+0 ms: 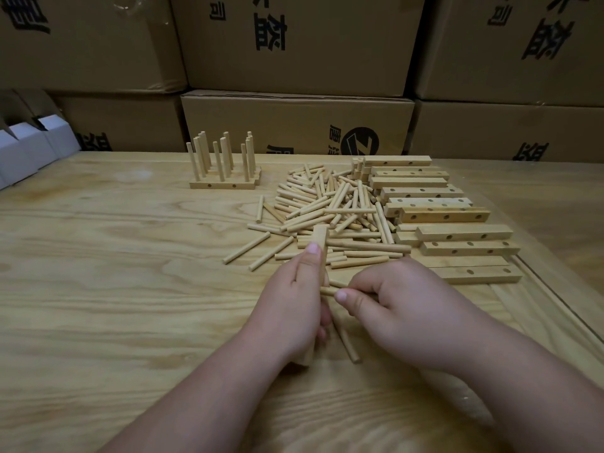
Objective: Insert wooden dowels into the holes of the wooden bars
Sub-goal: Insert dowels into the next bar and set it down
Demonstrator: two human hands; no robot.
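A pale wooden table (pixel 114 289) stood against stacked cardboard boxes (pixel 294 44) — loose dowels (pixel 330 207) heaped mid-table beside drilled bars (pixel 441 217). The left hand (pixel 294 305) gripped a bar (pixel 319 238) upright; the right hand (pixel 402 305) pinched a dowel (pixel 328 291) against it.

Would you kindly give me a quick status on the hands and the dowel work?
Left hand grips a bar. Right hand pinches a dowel against its side. Nothing between them; loose dowel pile lies just behind.
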